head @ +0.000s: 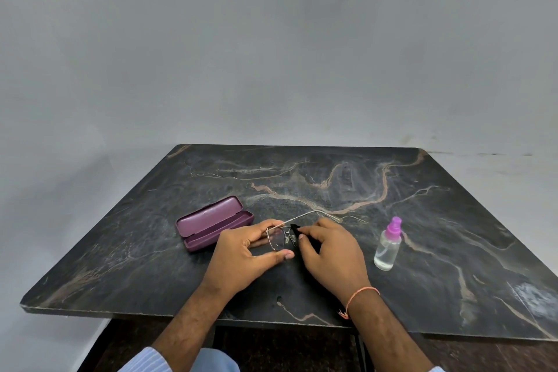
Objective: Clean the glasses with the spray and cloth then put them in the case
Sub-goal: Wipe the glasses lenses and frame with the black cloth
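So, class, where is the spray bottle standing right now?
In the head view, the spray bottle stands upright on the dark marble table, to the right of the right hand, apart from it.

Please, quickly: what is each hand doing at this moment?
Left hand: closed, gripping the thin metal-framed glasses at one lens.
Right hand: closed, pinching the small black cloth against the other lens.
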{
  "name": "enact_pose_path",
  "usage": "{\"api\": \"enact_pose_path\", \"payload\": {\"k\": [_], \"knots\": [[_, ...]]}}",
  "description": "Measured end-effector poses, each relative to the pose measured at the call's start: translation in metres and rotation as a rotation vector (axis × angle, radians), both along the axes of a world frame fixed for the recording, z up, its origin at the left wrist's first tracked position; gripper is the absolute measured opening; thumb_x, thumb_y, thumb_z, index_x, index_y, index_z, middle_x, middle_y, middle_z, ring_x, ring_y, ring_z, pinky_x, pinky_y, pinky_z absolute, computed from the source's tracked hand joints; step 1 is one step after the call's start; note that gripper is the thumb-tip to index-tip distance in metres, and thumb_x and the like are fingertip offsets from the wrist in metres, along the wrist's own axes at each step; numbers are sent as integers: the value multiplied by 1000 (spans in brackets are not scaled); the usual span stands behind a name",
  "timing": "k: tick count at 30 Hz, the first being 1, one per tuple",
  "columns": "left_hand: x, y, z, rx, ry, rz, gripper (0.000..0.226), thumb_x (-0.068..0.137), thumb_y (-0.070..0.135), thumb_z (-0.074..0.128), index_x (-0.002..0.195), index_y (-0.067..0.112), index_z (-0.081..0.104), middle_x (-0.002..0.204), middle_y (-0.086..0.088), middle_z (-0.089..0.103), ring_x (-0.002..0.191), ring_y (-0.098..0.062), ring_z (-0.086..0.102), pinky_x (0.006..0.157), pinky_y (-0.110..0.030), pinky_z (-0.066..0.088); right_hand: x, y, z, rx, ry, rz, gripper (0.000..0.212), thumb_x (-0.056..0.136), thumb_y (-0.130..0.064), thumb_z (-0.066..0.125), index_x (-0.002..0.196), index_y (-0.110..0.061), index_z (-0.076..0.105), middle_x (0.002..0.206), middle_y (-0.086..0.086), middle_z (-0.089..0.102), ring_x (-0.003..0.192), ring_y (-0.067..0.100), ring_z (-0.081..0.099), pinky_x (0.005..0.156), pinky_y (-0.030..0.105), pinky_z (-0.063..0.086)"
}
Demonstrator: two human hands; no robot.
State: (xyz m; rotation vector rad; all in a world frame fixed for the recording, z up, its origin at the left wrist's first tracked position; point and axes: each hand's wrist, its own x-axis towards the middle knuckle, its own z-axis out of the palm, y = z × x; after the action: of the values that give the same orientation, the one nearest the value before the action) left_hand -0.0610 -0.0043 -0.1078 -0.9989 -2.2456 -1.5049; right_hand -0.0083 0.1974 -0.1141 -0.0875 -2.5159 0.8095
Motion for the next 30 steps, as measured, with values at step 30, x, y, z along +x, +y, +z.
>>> {"api": "enact_pose_path", "payload": {"k": [30], "knots": [[0, 0, -2, 90, 22, 63, 61, 72, 26, 101, 128, 17, 80, 116, 13, 84, 114, -1, 78, 101, -19, 60, 7, -4, 3, 61, 8, -73, 30, 90, -44, 62, 110, -37, 84, 96, -17, 73, 89, 6, 69, 72, 30, 55]]}}
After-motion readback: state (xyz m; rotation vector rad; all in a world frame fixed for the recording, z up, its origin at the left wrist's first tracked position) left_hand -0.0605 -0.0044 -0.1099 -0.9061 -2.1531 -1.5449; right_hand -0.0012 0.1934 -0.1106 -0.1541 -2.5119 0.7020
